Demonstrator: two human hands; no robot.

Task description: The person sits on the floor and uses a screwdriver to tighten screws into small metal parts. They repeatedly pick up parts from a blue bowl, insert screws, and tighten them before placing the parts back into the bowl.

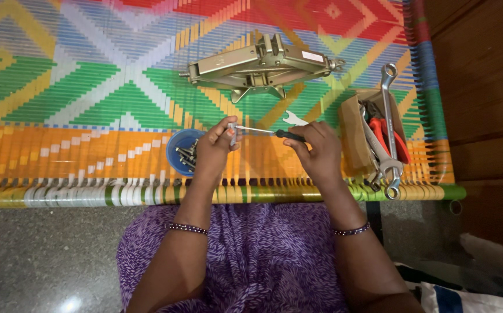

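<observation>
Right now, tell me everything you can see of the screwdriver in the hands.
The screwdriver is slim, with a thin bright metal shaft and a dark handle that looks like plastic. It lies nearly level above the woven cot. The right hand wraps the handle, hiding most of it. The tip meets a small pale metal part pinched in the left hand fingers; the tip's shape is too small to tell. It touches nothing else.

Scissor jack on woven mat; cardboard box (spanners, red-handled pliers inside).
</observation>
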